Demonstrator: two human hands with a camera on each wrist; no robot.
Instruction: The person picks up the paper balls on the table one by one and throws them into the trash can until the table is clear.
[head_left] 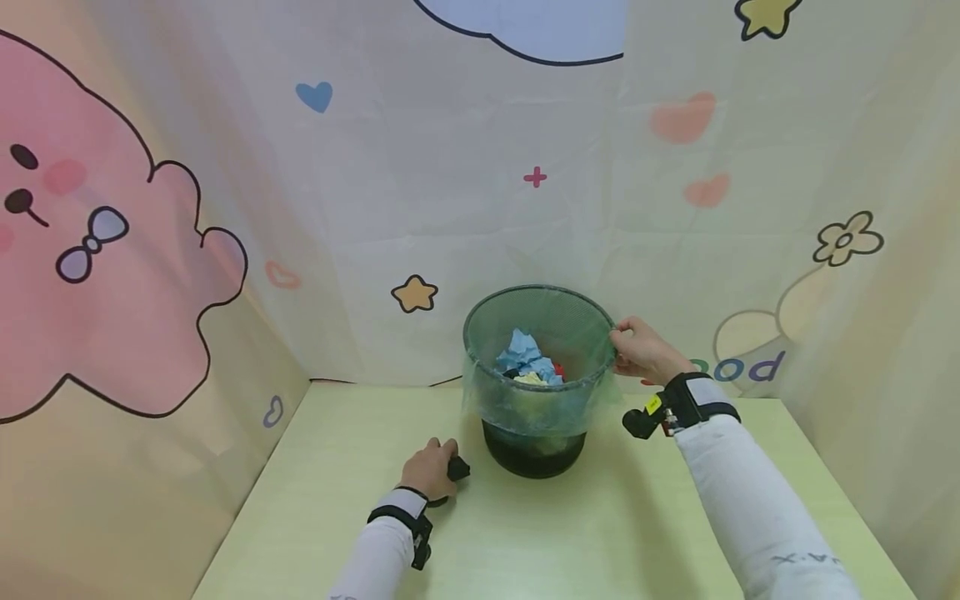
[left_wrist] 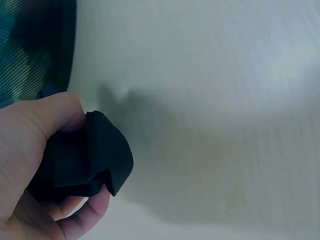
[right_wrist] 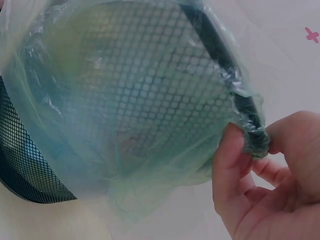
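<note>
A black mesh wastebasket (head_left: 534, 462) stands on the table, lined with a thin green plastic bag (head_left: 525, 410) folded out over its rim. At the right side of that rim, my right hand (head_left: 647, 352) pinches the edge together with the bag; the thumb and fingers (right_wrist: 229, 165) show close up in the right wrist view. Left of the basket's base, low over the table, my left hand (head_left: 429, 469) grips a crumpled piece of black paper (left_wrist: 100, 155). Inside the basket lie crumpled blue paper (head_left: 521, 352), a pale yellow piece (head_left: 531, 378) and a bit of red (head_left: 558, 372).
The pale table (head_left: 337, 467) reaches back to a printed curtain (head_left: 450, 167) close behind the basket. More curtain hangs along the left and right sides. My right forearm (head_left: 750, 492) crosses over the table's right part.
</note>
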